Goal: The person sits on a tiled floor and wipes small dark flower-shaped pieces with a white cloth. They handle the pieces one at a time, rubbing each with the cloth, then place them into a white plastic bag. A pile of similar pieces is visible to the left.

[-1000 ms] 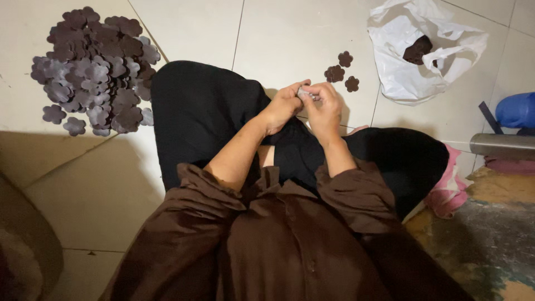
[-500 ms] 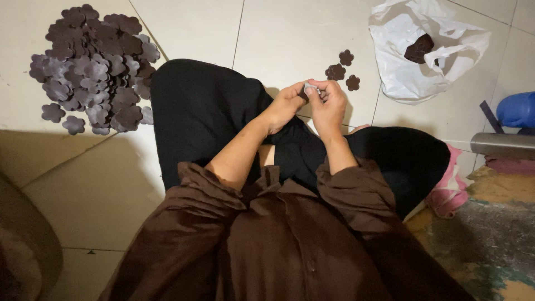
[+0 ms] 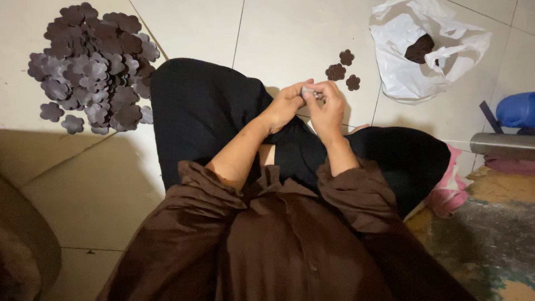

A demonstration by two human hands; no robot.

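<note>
Small pale grey piece, pinched between the fingertips of both hands, sits just above the person's lap, in front of the black-trousered knees; it is too small and too covered to tell its shape or material. Left hand curls in from the left with thumb and forefinger closed on the piece, and right hand meets it from the other side, its fingertips also pressed together on the same piece, so the two hands touch at the tips.

Judging by the grip, the step in hand looks like fine finger work on this one piece, peeling, separating or folding it; which of these cannot be told. A next move would likely call for a steady pinch from one hand while the other pulls or turns.

Just beyond the hands, three dark brown flower-shaped flat cutouts lie on the pale tiled floor, near each other. Further right, a crumpled white plastic bag lies open with a dark brown clump showing inside. Well apart on the left, a large heap of dark purplish-brown flower-shaped cutouts spreads over the tiles. At the far right edge are a blue rounded object, a grey metal tube and a pink cloth.
</note>
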